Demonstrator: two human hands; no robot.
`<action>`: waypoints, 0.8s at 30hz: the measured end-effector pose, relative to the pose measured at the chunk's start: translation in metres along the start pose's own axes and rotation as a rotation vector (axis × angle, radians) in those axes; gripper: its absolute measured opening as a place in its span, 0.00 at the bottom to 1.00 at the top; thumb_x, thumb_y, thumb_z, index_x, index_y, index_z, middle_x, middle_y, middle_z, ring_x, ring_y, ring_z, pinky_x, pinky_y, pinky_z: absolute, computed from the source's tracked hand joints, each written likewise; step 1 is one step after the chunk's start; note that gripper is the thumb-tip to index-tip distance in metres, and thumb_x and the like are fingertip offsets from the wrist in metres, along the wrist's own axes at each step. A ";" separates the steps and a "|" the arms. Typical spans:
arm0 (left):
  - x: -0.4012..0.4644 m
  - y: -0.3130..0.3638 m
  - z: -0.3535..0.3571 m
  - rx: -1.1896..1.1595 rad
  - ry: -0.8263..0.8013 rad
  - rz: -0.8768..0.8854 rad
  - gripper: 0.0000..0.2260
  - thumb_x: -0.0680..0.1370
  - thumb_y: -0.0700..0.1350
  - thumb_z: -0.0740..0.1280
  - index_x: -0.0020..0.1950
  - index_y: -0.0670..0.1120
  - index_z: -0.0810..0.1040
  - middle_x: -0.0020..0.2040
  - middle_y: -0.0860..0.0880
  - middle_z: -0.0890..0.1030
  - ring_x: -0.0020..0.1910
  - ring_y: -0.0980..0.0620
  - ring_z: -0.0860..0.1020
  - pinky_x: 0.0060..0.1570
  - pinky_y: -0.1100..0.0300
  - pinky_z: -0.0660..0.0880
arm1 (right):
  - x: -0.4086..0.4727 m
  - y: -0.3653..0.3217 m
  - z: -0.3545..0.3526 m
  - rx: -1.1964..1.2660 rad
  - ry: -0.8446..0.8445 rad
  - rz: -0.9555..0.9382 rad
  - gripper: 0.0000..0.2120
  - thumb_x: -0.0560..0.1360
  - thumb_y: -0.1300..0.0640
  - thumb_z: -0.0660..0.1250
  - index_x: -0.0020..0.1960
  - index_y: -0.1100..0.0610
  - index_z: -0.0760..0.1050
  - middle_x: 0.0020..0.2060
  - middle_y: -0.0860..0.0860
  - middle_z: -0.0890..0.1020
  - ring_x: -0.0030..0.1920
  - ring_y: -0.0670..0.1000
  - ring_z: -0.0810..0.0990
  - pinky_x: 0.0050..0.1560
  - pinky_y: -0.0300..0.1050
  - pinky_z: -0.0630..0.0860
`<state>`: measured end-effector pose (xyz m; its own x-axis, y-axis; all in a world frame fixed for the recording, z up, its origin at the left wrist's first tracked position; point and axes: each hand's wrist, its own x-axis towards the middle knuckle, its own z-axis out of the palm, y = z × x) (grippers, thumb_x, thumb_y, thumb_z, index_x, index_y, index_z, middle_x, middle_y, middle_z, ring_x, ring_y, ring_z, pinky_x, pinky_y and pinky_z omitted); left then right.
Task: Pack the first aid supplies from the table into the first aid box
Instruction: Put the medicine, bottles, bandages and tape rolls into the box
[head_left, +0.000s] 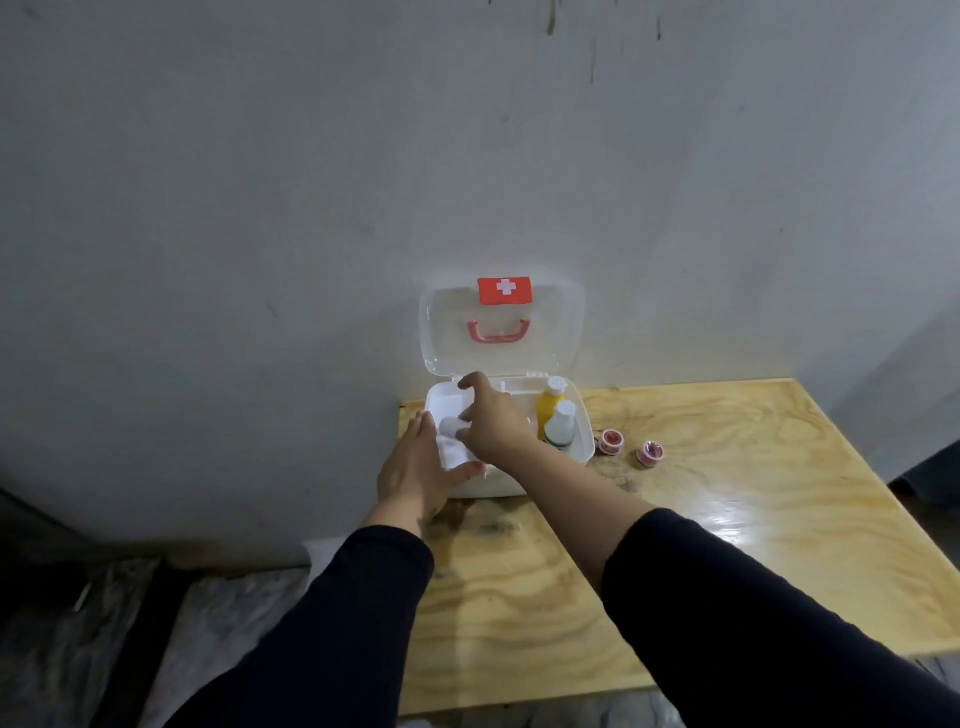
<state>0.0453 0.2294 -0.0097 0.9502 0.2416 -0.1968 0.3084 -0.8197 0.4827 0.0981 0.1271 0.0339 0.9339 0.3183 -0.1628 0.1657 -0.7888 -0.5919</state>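
A white first aid box (584, 441) stands open at the table's far left corner, its clear lid (561, 332) with a red cross label and pink handle leaning on the wall. A yellow bottle (550, 405) and a white bottle (562, 426) stand upright in its right side. My right hand (491, 421) reaches into the left side, fingers on a small white roll (451, 427). My left hand (415, 467) lies flat against the box's front left corner, thumb over the rim. Two small red tape rolls (612, 441) (650, 453) sit on the table right of the box.
The light plywood table (675, 561) butts against a grey wall (260, 260) behind the box. Its left edge runs just beside the box, with a patterned cloth (104, 634) lower on the left. Dark stains mark the wood in front of the box.
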 end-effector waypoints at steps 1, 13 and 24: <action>0.000 0.001 -0.002 0.011 -0.005 -0.006 0.48 0.68 0.70 0.66 0.78 0.45 0.52 0.79 0.50 0.57 0.76 0.49 0.61 0.69 0.53 0.67 | 0.000 0.000 0.000 0.010 -0.017 -0.002 0.30 0.72 0.66 0.66 0.70 0.52 0.60 0.56 0.54 0.82 0.56 0.56 0.79 0.34 0.42 0.70; 0.008 0.054 -0.044 0.223 -0.016 0.231 0.34 0.76 0.64 0.62 0.76 0.46 0.61 0.77 0.49 0.62 0.74 0.47 0.64 0.71 0.50 0.64 | -0.002 0.032 -0.070 -0.004 0.137 -0.020 0.14 0.76 0.58 0.63 0.60 0.53 0.75 0.56 0.54 0.82 0.56 0.54 0.79 0.53 0.46 0.75; 0.030 0.172 0.005 0.303 -0.140 0.464 0.24 0.76 0.56 0.64 0.71 0.50 0.70 0.71 0.52 0.70 0.69 0.48 0.70 0.64 0.52 0.69 | -0.011 0.140 -0.129 -0.130 0.073 0.219 0.15 0.74 0.62 0.62 0.59 0.52 0.76 0.55 0.57 0.82 0.52 0.57 0.82 0.49 0.45 0.77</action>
<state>0.1269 0.0931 0.0626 0.9618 -0.2332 -0.1436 -0.1858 -0.9408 0.2836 0.1517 -0.0547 0.0548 0.9715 0.0976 -0.2160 -0.0080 -0.8971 -0.4417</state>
